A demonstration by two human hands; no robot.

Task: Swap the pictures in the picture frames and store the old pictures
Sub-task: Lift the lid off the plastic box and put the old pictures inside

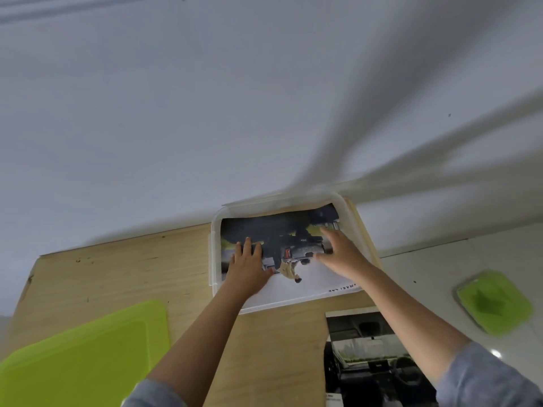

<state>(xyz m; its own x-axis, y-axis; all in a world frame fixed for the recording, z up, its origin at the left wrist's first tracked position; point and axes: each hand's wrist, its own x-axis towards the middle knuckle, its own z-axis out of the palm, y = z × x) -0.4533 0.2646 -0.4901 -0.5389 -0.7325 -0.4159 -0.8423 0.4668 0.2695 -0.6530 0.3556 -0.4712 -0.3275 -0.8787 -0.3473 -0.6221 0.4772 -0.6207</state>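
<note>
A white wall [176, 113] filled most of what I could see, and a pale wooden table [117, 274] was pushed against it. A big lime-green lid [88, 353] lay on the table's near left part. At the far edge, touching the wall, sat a clear plastic box [214, 251], and the car picture [293, 286] lay inside it, nearly filling it. A second picture [367, 362], a car interior, lay on the table just in front of the box. A smaller green lid [493, 302] sat off to the right on a white surface. The left hand [248, 262] pressed flat on the boxed picture with straight fingers. The right hand [340, 251] rested on it with fingers spread.
</note>
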